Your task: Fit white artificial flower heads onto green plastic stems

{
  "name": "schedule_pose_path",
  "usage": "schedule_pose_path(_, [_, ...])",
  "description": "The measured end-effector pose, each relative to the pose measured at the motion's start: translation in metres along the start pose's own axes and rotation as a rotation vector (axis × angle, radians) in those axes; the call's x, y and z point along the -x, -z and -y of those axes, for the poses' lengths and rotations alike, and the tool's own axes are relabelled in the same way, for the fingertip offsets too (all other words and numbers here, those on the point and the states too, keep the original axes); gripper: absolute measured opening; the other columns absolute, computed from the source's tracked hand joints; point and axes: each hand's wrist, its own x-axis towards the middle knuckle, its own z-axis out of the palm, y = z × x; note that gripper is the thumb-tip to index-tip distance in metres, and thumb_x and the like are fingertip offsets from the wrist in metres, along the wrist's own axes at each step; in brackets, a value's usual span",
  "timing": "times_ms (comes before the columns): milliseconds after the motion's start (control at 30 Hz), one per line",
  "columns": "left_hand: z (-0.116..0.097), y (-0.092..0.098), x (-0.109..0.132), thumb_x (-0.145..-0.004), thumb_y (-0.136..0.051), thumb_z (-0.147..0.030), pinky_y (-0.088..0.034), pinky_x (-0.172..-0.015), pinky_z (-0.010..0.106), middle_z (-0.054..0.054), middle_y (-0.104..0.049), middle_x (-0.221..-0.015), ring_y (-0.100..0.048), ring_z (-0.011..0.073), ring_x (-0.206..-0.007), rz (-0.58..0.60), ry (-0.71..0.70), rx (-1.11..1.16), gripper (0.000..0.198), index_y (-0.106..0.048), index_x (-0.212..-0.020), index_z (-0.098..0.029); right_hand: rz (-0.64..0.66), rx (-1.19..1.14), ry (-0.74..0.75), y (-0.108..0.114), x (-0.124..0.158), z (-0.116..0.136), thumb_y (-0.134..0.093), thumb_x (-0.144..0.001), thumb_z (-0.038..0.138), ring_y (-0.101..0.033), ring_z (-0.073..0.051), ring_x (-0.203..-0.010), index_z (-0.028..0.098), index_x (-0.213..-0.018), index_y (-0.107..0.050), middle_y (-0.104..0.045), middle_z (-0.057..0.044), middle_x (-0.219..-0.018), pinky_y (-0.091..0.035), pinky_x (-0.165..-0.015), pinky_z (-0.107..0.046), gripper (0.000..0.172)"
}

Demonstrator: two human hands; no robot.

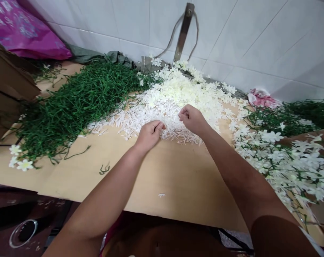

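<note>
Stems [92, 92] lie heaped at frame left, apparently unattached. Mid-frame, your left hand [150, 133] and right hand [192, 120] curl by white sticks [133, 118]; whether either grips anything cannot be told. Loose blossoms [184, 85] fill upper centre; seemingly finished sprays [279, 153] lie right. Your stems look thin, green, tangled; blossoms creamy, star-shaped.

Two hands [149, 135] [193, 119], one purple bag [28, 34], countless flowers [182, 85] show.
</note>
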Motion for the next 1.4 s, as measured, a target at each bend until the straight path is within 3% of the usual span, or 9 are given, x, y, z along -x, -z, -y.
schedule_pose_path(100, [0.002,0.0,0.0,-0.09,-0.041,-0.034,-0.039,-0.065,0.026,0.0,-0.06,-0.066,-0.055,0.0135,-0.067,0.005,0.005,-0.011,0.031,-0.063,-0.078,-0.017,0.055,-0.033,0.062,-0.016,-0.035,0.011,-0.056,-0.08,0.013,-0.055,-0.014,-0.069,0.016,-0.084,-0.056,-0.062,-0.003,-0.079,-0.042,-0.066,-0.029,0.005])
schedule_pose_path(333, [0.008,0.001,0.0,-0.091,-0.04,-0.035,-0.041,-0.067,0.026,0.001,-0.063,-0.069,-0.056,0.0138,-0.068,0.009,0.034,-0.025,0.032,-0.063,-0.077,-0.018,0.132,0.37,0.201,-0.063,-0.091,0.043,-0.065,-0.078,0.015,-0.063,-0.025,-0.094,0.012,-0.112,-0.066,-0.07,-0.01,-0.097,-0.046,-0.083,-0.034,0.035])
schedule_pose_path(500, [0.007,0.001,0.001,-0.091,-0.04,-0.032,-0.043,-0.069,0.027,0.002,-0.067,-0.074,-0.059,0.0147,-0.071,0.013,0.037,-0.036,0.031,-0.063,-0.076,-0.018,0.196,0.552,0.279,-0.073,-0.101,0.049,-0.057,-0.082,0.012,-0.064,-0.027,-0.095,0.012,-0.094,-0.072,-0.071,-0.014,-0.095,-0.044,-0.08,-0.034,0.019])
schedule_pose_path(700, [0.012,0.0,-0.004,-0.086,-0.05,-0.028,-0.047,-0.078,0.028,0.005,-0.071,-0.088,-0.062,0.0155,-0.083,-0.152,0.064,0.115,0.021,-0.067,-0.086,-0.017,-0.007,0.023,0.117,-0.037,-0.079,0.032,-0.062,-0.081,0.021,-0.051,-0.012,-0.061,0.014,-0.07,-0.064,-0.062,-0.004,-0.07,-0.039,-0.06,-0.027,0.013])
schedule_pose_path(767, [0.012,-0.002,-0.007,-0.083,-0.055,-0.026,-0.049,-0.076,0.027,0.006,-0.07,-0.091,-0.062,0.0141,-0.082,-0.213,0.137,0.273,0.021,-0.067,-0.097,-0.016,0.04,-0.204,0.085,-0.027,-0.059,0.021,-0.063,-0.08,0.025,-0.044,-0.009,-0.054,0.015,-0.064,-0.06,-0.058,-0.001,-0.063,-0.036,-0.054,-0.026,0.019])
schedule_pose_path(900, [0.004,-0.005,-0.01,-0.077,-0.063,-0.021,-0.048,-0.067,0.023,0.001,-0.067,-0.08,-0.058,0.0092,-0.068,-0.169,0.27,0.52,0.022,-0.065,-0.098,-0.015,0.168,-0.489,0.044,-0.025,-0.016,0.003,-0.073,-0.07,0.04,-0.042,-0.008,-0.051,0.017,-0.064,-0.061,-0.051,0.003,-0.054,-0.036,-0.052,-0.025,0.027])
schedule_pose_path(1133, [0.0,-0.007,-0.009,-0.073,-0.063,-0.011,-0.041,-0.058,0.02,-0.006,-0.054,-0.059,-0.049,0.0063,-0.056,-0.166,0.252,0.484,0.007,-0.058,-0.076,-0.016,0.162,-0.609,-0.021,-0.043,0.007,0.003,-0.077,-0.06,0.055,-0.04,-0.007,-0.045,0.018,-0.063,-0.063,-0.047,0.006,-0.046,-0.033,-0.045,-0.024,0.04])
schedule_pose_path(1267, [0.003,-0.004,-0.008,-0.074,-0.062,-0.011,-0.037,-0.057,0.02,-0.005,-0.052,-0.061,-0.046,0.0059,-0.057,-0.202,0.16,0.388,0.008,-0.056,-0.071,-0.016,0.154,-0.602,-0.009,-0.045,0.006,0.004,-0.077,-0.064,0.049,-0.041,-0.006,-0.045,0.018,-0.06,-0.058,-0.048,0.006,-0.047,-0.035,-0.045,-0.024,0.037])
schedule_pose_path(1400, [-0.001,-0.002,-0.008,-0.079,-0.057,-0.01,-0.04,-0.058,0.02,-0.004,-0.053,-0.061,-0.05,0.0061,-0.057,-0.192,0.203,0.386,0.012,-0.052,-0.071,-0.017,0.106,-0.548,-0.026,-0.038,0.003,-0.003,-0.072,-0.074,0.033,-0.042,-0.007,-0.045,0.018,-0.063,-0.056,-0.048,0.006,-0.049,-0.035,-0.047,-0.024,0.024])
